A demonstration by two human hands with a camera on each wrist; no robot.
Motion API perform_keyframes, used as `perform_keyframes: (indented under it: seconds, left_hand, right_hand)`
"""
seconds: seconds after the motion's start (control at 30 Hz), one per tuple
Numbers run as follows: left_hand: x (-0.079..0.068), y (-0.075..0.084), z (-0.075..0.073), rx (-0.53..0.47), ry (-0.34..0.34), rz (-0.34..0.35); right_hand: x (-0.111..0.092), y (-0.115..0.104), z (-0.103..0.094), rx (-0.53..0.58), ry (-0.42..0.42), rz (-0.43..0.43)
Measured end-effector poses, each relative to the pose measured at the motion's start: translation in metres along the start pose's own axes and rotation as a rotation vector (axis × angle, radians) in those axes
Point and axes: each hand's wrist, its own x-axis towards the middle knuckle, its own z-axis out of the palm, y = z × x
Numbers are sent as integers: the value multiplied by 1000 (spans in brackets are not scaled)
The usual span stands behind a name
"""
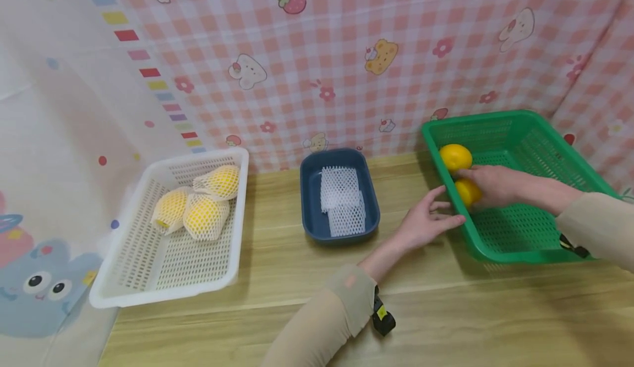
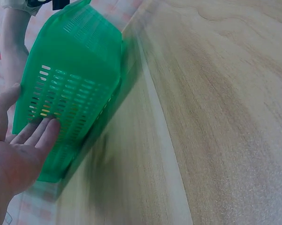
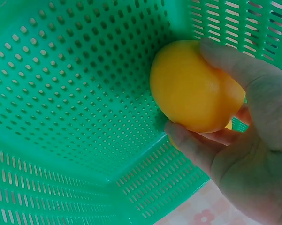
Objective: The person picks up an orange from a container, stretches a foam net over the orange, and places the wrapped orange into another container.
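Observation:
Inside the green basket (image 1: 515, 257), my right hand (image 1: 495, 184) grips a smooth yellow-orange citrus fruit (image 3: 192, 89), thumb on one side and fingers on the other. A second such fruit (image 1: 455, 157) lies behind it by the basket's left wall, mostly hidden in the right wrist view. My left hand (image 1: 425, 221) is held at the outside of that wall, fingers extended and thumb by the rim; it holds nothing. In the left wrist view its fingers (image 2: 48, 133) reach the slotted wall, and whether they press on it I cannot tell.
At centre, a dark blue tray (image 1: 311, 229) contains white foam net sleeves (image 1: 342, 191). On the left, a white basket (image 1: 168, 295) holds three yellow fruits (image 1: 205, 217) in foam nets. A pink checked cloth (image 1: 297, 103) hangs behind the wooden table (image 1: 277, 279).

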Motion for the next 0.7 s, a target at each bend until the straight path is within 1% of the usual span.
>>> perform_keyframes:
  seconds: [0.23, 0.47, 0.57, 0.7]
  left_hand:
    - [-1, 3, 0, -6, 1, -12]
    - [-3, 4, 1, 11, -5, -23]
    - [-3, 4, 0, 22, -4, -25]
    - [-3, 4, -1, 38, -2, -21]
  right_hand:
    - [0, -1, 2, -1, 3, 13]
    - [-5, 0, 3, -23, 21, 79]
    - [-11, 0, -1, -12, 50, 119]
    - [-24, -4, -10, -4, 118, 150]
